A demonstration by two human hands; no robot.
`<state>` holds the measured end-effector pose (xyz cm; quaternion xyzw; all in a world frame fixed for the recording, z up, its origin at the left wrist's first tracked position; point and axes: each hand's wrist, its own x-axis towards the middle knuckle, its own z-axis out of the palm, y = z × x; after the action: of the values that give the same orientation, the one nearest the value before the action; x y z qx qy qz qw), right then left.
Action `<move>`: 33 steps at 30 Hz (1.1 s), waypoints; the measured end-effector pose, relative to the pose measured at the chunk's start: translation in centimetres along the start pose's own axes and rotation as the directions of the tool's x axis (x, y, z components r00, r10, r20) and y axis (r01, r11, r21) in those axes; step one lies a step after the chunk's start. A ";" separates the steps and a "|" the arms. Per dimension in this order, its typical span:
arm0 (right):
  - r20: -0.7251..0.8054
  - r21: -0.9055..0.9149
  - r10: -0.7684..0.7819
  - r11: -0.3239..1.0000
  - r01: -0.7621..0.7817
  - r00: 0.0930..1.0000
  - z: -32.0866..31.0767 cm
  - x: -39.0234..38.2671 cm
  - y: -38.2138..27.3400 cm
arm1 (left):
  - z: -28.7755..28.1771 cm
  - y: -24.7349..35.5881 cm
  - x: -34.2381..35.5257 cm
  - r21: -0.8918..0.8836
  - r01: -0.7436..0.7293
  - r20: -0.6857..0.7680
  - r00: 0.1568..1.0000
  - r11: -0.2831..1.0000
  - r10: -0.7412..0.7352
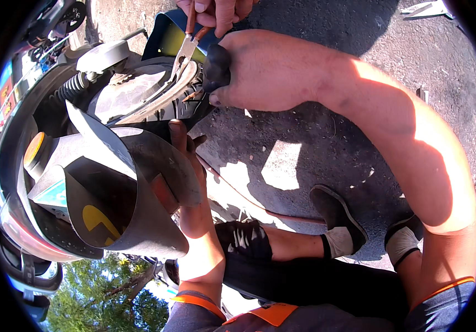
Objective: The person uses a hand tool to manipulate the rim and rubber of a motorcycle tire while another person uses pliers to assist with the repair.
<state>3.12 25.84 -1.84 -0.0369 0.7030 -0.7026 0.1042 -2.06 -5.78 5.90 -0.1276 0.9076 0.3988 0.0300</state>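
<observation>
A scooter's wheel with a black tyre (163, 108) fills the upper left. My right hand (243, 72) is closed in a fist beside the tread, against a dark rounded lump (216, 67) that I cannot make out. A short reddish-brown strip (192, 96) lies on the tread near it. My left hand (185, 144) reaches up from below, fingers stretched and apart by the tyre's lower edge, partly hidden by a grey curved flap (157, 166). At the top, another person's hand (221, 12) grips pliers (185, 51) with reddish handles, their jaws at the tyre's edge.
A coil spring (72, 87) and a pale round cover (104, 55) sit above the wheel. Behind the pliers stands a blue and yellow container (163, 36). Dark shoes (337, 213) rest on the sunlit pavement, with a thin hose (287, 217) nearby. A metal tool (427, 9) lies far right.
</observation>
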 end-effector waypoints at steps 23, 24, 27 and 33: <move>0.056 -0.612 -0.207 0.766 0.197 0.977 -4.4 5.1 -5.2 | 0.0 -2.4 1.0 -0.124 0.021 0.124 0.992 0.992 -0.005; 0.060 -0.544 -0.243 0.805 0.236 0.968 -3.8 5.7 -5.0 | -1.7 -2.0 0.9 -0.107 0.033 0.092 0.995 0.994 -0.024; -0.118 -0.231 -0.201 0.958 0.170 0.972 -3.4 2.9 -0.8 | -0.7 -0.8 0.7 -0.091 0.126 0.137 0.984 0.988 -0.112; -0.315 0.511 0.100 0.856 0.080 0.944 5.5 -1.8 5.2 | 0.4 -0.1 0.0 0.015 0.105 0.019 0.994 0.994 -0.105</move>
<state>6.48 20.86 -6.77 0.1143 0.4961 -0.8607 -0.0052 -2.07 -5.55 5.54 -0.1710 0.9022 0.3914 0.0606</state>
